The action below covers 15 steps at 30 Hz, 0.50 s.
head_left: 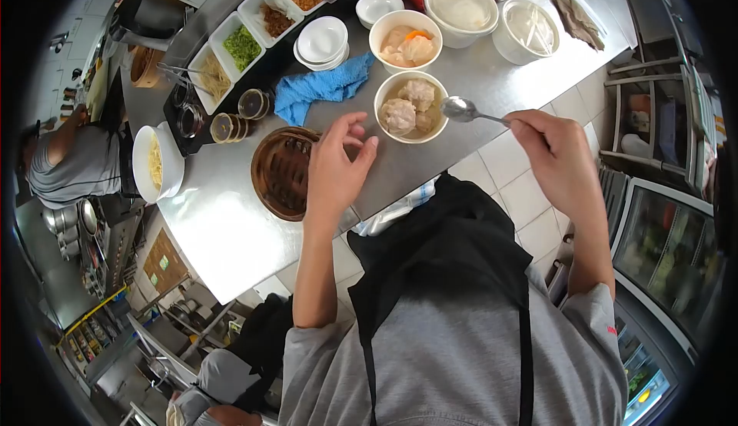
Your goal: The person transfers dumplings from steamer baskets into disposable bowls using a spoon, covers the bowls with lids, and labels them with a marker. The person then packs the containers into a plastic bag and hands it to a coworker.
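My right hand [550, 149] grips the end of a metal spoon [461, 109], its bowl just right of a white paper bowl [411, 135]. Inside that bowl sit several pale dumplings [400, 116]. My left hand [338, 161] is empty, thumb and fingers apart, left of the bowl and over the right side of a round brown bamboo steamer [265, 169]. Part of the steamer is hidden under that hand. Behind the first bowl stands a second white bowl [377, 38] holding dumplings and something orange.
A blue cloth [319, 84] lies behind the steamer. Stacked white dishes [321, 40], sauce cups [228, 128] and trays of toppings [241, 46] line the back. A noodle bowl [171, 169] stands left, a lidded tub [526, 33] right. Other people work at the left and lower left.
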Each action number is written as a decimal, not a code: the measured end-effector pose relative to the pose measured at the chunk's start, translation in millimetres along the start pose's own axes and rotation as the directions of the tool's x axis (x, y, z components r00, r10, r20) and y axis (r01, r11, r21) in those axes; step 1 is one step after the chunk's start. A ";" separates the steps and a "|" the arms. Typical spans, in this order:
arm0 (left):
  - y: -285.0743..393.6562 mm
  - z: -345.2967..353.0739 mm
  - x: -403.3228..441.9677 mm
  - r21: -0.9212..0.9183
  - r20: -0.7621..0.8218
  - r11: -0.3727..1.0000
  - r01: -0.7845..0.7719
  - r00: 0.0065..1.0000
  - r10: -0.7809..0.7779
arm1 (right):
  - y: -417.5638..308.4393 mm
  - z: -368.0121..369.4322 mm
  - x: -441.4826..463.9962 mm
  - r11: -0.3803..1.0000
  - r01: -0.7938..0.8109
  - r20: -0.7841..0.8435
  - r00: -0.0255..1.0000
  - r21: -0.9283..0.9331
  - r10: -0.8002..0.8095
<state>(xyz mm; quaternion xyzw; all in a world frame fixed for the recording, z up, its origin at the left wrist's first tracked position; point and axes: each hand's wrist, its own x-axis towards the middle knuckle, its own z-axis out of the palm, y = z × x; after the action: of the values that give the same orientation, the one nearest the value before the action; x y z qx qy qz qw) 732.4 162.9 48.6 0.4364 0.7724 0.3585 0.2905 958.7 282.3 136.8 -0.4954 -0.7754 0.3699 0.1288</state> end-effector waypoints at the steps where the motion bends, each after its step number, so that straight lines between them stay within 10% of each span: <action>1: 2.9 5.9 -2.3 -0.019 -0.029 0.999 0.029 0.999 -0.030 | 0.0 -4.0 0.0 1.000 0.017 -0.015 1.000 -0.001 -0.017; 15: 29.2 30.2 10.1 0.164 -0.159 0.975 0.146 0.980 -0.120 | 19.1 -8.6 25.8 0.982 0.075 0.069 0.994 0.172 -0.088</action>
<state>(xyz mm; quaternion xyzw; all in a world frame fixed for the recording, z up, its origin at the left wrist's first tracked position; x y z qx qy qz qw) 764.4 191.5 53.5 0.3795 0.8480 0.3002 0.2163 964.2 313.0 125.1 -0.4360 -0.7652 0.4473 0.1556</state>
